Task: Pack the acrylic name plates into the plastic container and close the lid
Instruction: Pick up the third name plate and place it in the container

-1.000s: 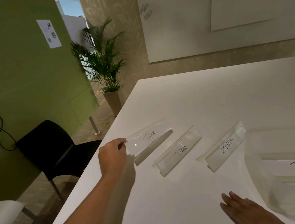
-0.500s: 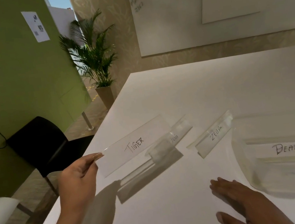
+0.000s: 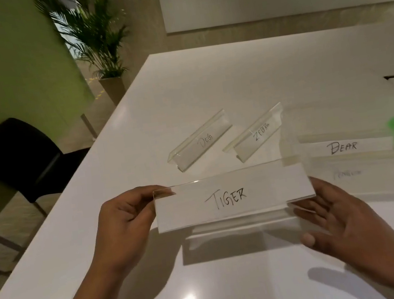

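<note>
The left hand (image 3: 123, 225) pinches the TIGER plate's (image 3: 233, 196) left end above the bench (image 3: 207, 84); the right hand (image 3: 337, 220), fingers spread, cradles its other end.

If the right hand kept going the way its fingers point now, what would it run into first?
The right hand points left, toward the TIGER name plate; its fingertips look already at the plate's right end, so probably that plate first, though contact is unclear.

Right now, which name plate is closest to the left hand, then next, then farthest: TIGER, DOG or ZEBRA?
1. TIGER plate: pinched at its left end by the left hand.
2. DOG plate: on the table, beyond the hand.
3. ZEBRA plate: farther right, beside the container.
</note>
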